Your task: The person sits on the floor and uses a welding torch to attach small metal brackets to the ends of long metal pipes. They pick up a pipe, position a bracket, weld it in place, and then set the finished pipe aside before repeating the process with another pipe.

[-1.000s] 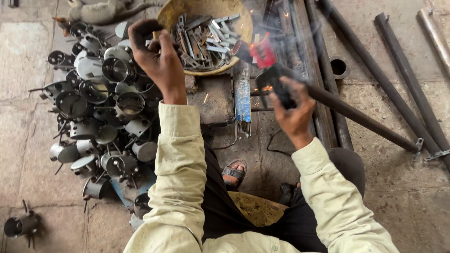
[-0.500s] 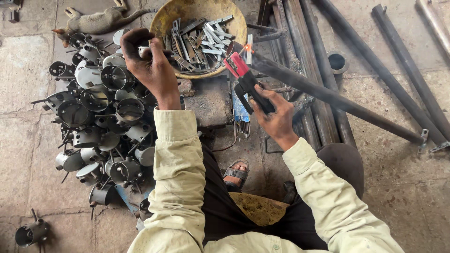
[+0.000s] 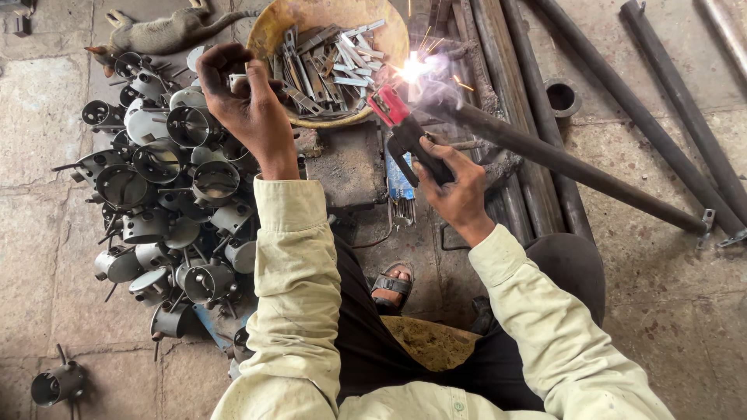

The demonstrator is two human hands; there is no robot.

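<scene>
Right hand (image 3: 451,175) clenched round the black grip of a red-headed welding electrode holder (image 3: 401,128), tip pushed up toward a bright arc with sparks (image 3: 412,68) just past the bowl's right rim. Arc sits where a long dark steel pipe (image 3: 576,167) meets the pipes behind it; smoke drifts off it. Left hand (image 3: 245,105) raised over the pile on the left, fingers curled and pinched on a small metal piece (image 3: 236,80), grasping it just beside the bowl's left edge. Yellow bowl (image 3: 268,35) holds loose flat metal strips (image 3: 327,66). Below the bowl, a dirty flat block (image 3: 342,167), a bundle of welding rods (image 3: 401,194) just to its right. Left of the person, a heap of short grey metal cylinders with welded legs (image 3: 163,194); one stray cylinder (image 3: 58,383) lies well apart at bottom left. More pipes (image 3: 669,85) run diagonally at right, a small round socket (image 3: 562,97) between them. An animal (image 3: 159,31) lies at top left. Sandalled foot (image 3: 391,284) shows between the pale yellow sleeves (image 3: 299,295).
</scene>
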